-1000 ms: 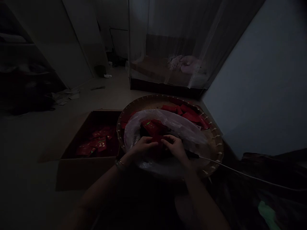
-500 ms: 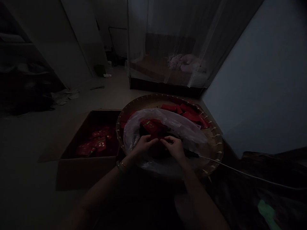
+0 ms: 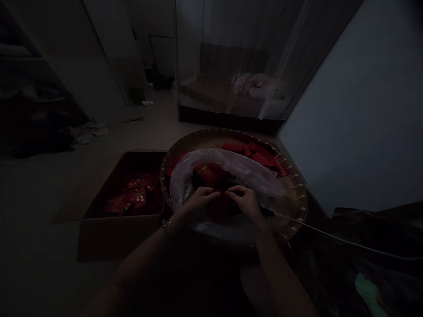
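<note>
In the dim light both hands meet over a clear plastic bag (image 3: 264, 182) that lies on a round woven bamboo tray (image 3: 299, 191). My left hand (image 3: 201, 198) and my right hand (image 3: 244, 200) each pinch the upper edge of a red packet (image 3: 218, 208), fingertips a little apart. The packet's lower part is dark and hard to make out. Just beyond the fingers, inside the bag's opening, rest more red packets (image 3: 209, 173) with gold print. A black bar-shaped thing (image 3: 267, 212) with a white cord (image 3: 330, 235) sticks out beside my right hand, partly hidden by it.
An open cardboard box (image 3: 122, 237) holding several red packets (image 3: 135, 196) stands left of the tray. Flat red packets (image 3: 262, 159) lie along the tray's far right rim. A netted bed (image 3: 231, 94) is behind, a pale wall (image 3: 360, 110) on the right.
My right hand has shifted slightly right, and the gap between the two hands' fingertips is a bit wider. The packet stays between them; the surroundings look the same.
</note>
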`<state>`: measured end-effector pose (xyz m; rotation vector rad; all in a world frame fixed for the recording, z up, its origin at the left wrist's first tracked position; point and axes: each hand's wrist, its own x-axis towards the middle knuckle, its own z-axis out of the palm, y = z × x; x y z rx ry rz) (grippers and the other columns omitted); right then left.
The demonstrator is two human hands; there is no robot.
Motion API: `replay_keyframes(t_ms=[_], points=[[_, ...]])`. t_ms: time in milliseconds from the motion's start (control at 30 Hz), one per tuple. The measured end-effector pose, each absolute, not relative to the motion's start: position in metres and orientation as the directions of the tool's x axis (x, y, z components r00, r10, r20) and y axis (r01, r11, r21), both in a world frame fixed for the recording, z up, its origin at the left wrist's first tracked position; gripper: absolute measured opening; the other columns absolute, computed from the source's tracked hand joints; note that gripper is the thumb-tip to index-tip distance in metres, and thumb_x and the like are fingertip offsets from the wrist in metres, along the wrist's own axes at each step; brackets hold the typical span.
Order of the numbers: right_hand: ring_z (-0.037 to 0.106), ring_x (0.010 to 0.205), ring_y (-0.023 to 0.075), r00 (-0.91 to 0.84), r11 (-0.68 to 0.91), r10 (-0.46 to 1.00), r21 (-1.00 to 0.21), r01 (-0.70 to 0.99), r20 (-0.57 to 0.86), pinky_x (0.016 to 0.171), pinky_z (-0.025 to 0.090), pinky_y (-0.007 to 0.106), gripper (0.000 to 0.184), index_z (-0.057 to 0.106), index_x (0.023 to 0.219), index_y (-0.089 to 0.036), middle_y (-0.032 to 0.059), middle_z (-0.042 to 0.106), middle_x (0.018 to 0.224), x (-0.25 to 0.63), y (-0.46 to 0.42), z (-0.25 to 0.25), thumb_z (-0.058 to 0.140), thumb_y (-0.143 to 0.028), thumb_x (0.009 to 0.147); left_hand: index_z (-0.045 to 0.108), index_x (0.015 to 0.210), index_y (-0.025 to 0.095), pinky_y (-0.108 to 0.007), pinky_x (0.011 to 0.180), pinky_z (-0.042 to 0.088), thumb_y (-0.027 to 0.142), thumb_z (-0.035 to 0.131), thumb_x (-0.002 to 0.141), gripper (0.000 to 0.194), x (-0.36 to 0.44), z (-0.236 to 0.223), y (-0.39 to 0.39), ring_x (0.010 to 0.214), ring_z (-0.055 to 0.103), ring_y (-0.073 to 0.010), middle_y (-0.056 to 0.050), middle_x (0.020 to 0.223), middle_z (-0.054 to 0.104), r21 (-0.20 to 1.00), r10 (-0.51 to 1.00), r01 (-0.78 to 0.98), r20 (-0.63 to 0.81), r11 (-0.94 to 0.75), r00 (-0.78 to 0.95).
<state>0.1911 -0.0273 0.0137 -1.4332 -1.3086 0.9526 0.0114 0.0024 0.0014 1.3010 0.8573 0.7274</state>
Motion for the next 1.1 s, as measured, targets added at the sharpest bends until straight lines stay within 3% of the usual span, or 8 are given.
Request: replay_keyframes(t_ms=[233,433,533,633,700,800,933,1100], points=[[0.061,0.065,0.0186,0.111,0.054,0.988,-0.920,0.388,0.105,0.060,0.048,0.029,0.026,0.070,0.070,-0.018,0.0029,0.069,0.067,0.189,-0.028,0.017,0.069,-0.043,0.064,0.060,0.060,0.010,-0.018,0.047,0.027,0.050,0.067,0.067,0.041,0.015,0.001,0.007,0.052,0.039,-0.0069,0.004,0.054,0.046,0.991,0.878,0.130,-0.076,0.016,0.473],[0.061,0.059,0.0185,0.188,0.026,0.978,-0.945,0.326,0.092,0.049,0.047,0.027,0.033,0.072,0.073,-0.016,0.0052,0.070,0.070,0.192,-0.030,0.017,0.068,-0.048,0.066,0.064,0.098,0.010,-0.019,0.055,0.038,0.034,0.078,0.058,0.048,0.018,0.010,-0.005,0.060,0.049,-0.0090,0.001,0.073,0.060,0.976,0.734,0.068,-0.201,0.207,0.648],[0.064,0.067,0.0203,0.179,0.035,0.979,-0.942,0.333,0.100,0.058,0.050,0.029,0.036,0.072,0.079,-0.017,0.0053,0.071,0.074,0.207,-0.025,0.016,0.061,-0.051,0.072,0.066,0.090,0.009,-0.020,0.053,0.037,0.031,0.079,0.057,0.042,0.016,0.006,-0.005,0.056,0.049,-0.0083,0.001,0.068,0.060,0.952,0.703,0.089,-0.279,0.294,0.654],[0.066,0.082,0.0218,0.138,0.048,0.983,-0.899,0.436,0.119,0.072,0.052,0.035,0.041,0.068,0.103,-0.018,0.0079,0.072,0.092,0.229,-0.020,0.009,0.045,-0.047,0.085,0.066,0.086,0.008,-0.022,0.058,0.042,0.030,0.081,0.055,0.041,0.014,-0.002,0.000,0.059,0.054,-0.0098,-0.001,0.070,0.063,0.950,0.764,0.017,-0.262,0.312,0.590],[0.063,0.097,0.0240,0.047,0.049,0.994,-0.773,0.632,0.102,0.084,0.048,0.037,0.037,0.063,0.113,-0.018,0.0108,0.069,0.107,0.241,-0.021,0.001,0.054,-0.035,0.081,0.066,0.088,0.008,-0.025,0.062,0.046,0.031,0.082,0.054,0.045,0.014,-0.006,0.003,0.062,0.058,-0.0118,-0.003,0.075,0.065,0.936,0.782,-0.046,-0.264,0.349,0.565],[0.059,0.108,0.0292,-0.081,0.049,0.996,-0.483,0.874,-0.045,0.090,0.044,0.039,0.053,0.059,0.120,-0.017,0.0144,0.065,0.115,0.248,-0.026,-0.014,0.069,-0.020,0.068,0.065,0.088,0.007,-0.026,0.064,0.048,0.032,0.085,0.050,0.050,0.014,-0.007,0.003,0.064,0.060,-0.0134,-0.006,0.078,0.066,0.917,0.800,-0.103,-0.277,0.386,0.532],[0.057,0.109,0.0333,-0.101,0.058,0.982,-0.257,0.965,-0.158,0.088,0.044,0.041,0.050,0.062,0.114,-0.015,0.0174,0.065,0.111,0.245,-0.028,-0.021,0.072,-0.019,0.066,0.064,0.091,0.007,-0.027,0.065,0.050,0.031,0.086,0.050,0.052,0.015,-0.002,-0.001,0.065,0.062,-0.0142,-0.007,0.080,0.067,0.886,0.780,-0.149,-0.293,0.439,0.553],[0.063,0.096,0.0272,-0.127,0.079,0.989,-0.480,0.874,-0.069,0.083,0.047,0.036,0.040,0.066,0.108,-0.015,0.0131,0.068,0.106,0.253,-0.026,-0.004,0.067,-0.019,0.068,0.062,0.093,0.008,-0.029,0.063,0.051,0.032,0.086,0.049,0.055,0.015,0.000,-0.004,0.062,0.063,-0.0151,-0.006,0.076,0.066,0.846,0.756,-0.196,-0.309,0.495,0.577]])
